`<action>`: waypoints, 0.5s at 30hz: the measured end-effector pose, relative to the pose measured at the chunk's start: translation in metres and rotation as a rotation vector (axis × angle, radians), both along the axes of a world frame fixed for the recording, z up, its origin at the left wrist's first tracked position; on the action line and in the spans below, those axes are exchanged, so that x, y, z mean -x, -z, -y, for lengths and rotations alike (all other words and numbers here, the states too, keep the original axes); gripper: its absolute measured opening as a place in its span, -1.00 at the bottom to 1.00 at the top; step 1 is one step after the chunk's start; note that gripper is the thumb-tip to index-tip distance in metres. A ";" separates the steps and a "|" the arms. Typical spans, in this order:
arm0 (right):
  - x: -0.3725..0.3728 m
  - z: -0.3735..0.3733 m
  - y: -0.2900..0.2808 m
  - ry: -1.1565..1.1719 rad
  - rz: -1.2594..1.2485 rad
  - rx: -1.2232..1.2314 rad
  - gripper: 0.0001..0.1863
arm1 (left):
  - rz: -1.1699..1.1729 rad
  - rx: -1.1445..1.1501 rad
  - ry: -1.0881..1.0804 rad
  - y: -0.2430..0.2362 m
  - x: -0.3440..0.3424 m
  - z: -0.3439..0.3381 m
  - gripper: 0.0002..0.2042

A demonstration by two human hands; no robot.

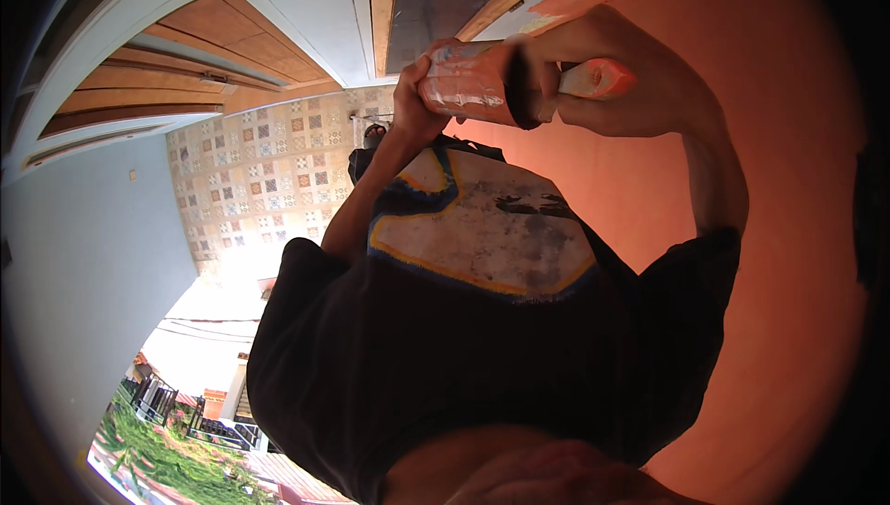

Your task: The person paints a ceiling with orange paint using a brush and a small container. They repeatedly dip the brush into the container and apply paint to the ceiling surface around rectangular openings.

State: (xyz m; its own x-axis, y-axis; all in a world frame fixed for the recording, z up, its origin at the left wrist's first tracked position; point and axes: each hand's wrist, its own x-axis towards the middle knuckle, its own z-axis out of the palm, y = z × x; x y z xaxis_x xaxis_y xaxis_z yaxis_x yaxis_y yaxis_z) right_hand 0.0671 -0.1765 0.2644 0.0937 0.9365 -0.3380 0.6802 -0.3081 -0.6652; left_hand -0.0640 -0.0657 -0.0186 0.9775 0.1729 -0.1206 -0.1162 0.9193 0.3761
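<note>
My left hand (419, 102) is wrapped round the base end of a paint can (468, 86), whose outside is streaked with orange paint. The can is tilted, its dark mouth toward the right. At that mouth is my right hand (616, 78), closed round what looks like a paintbrush (598, 79). Only its pale handle with an orange end shows between thumb and fingers. The bristle end is hidden by the fingers and the can's rim, so I cannot tell whether it touches paint.
An orange wall (779, 301) rises close on my right. Ahead stands a wood-framed dark panel (445, 4), and wooden doors (204, 60) are at the upper left. The patterned tile floor (269, 162) stretches left, beside a pale wall (93, 217); greenery shows outside at the lower left.
</note>
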 end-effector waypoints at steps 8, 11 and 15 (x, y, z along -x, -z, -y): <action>-0.014 0.004 -0.008 -0.030 0.028 -0.114 -0.88 | 0.017 -0.005 0.041 -0.005 -0.005 -0.008 -0.30; -0.029 0.013 0.001 0.043 -0.145 -0.345 -0.91 | 0.021 0.034 0.065 -0.008 -0.004 -0.017 -0.30; -0.052 0.037 0.016 0.297 -0.470 -0.513 -0.88 | -0.086 0.063 0.015 -0.011 -0.005 -0.022 -0.30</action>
State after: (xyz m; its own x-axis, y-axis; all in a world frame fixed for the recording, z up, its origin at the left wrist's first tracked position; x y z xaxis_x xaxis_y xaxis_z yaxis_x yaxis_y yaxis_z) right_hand 0.1187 -0.2132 0.2485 0.3199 0.9451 0.0665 0.2260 -0.0080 -0.9741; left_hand -0.0594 -0.0441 -0.0071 0.9656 0.1479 -0.2139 -0.0723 0.9428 0.3256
